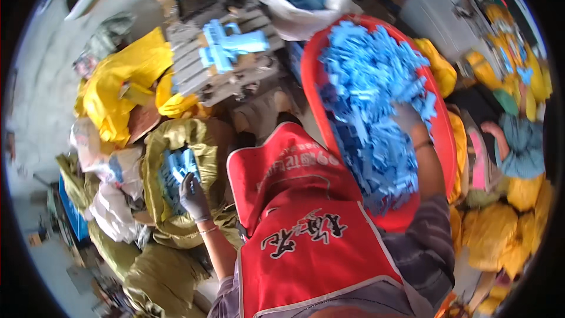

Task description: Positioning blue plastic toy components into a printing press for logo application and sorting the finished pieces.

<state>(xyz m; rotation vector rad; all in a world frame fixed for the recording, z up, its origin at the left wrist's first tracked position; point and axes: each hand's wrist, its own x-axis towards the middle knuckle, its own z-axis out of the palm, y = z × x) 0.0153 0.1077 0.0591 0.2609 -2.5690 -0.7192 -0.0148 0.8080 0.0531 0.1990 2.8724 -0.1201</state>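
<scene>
My left hand (195,198), in a grey glove, is at the mouth of an olive woven sack (154,171) on the left. Its fingers are closed at the end of a light-blue plastic piece (188,159), above other blue pieces inside the sack. On the right, my gloved right hand (407,119) reaches into a heap of blue plastic pieces (376,76) filling a large red oval tub (309,76). The fingers of that hand are blurred against the heap, so their grip is unclear. Several blue pistol-shaped plastic pieces (232,44) lie on a grey slatted stool (235,85) ahead.
A white sack (282,15) with more blue pieces stands beyond the stool. Yellow bags (126,76) and white plastic bags (118,200) crowd the left. Another person's blue-green sleeve (521,147) shows at far right, near stacked yellow sacks (497,232).
</scene>
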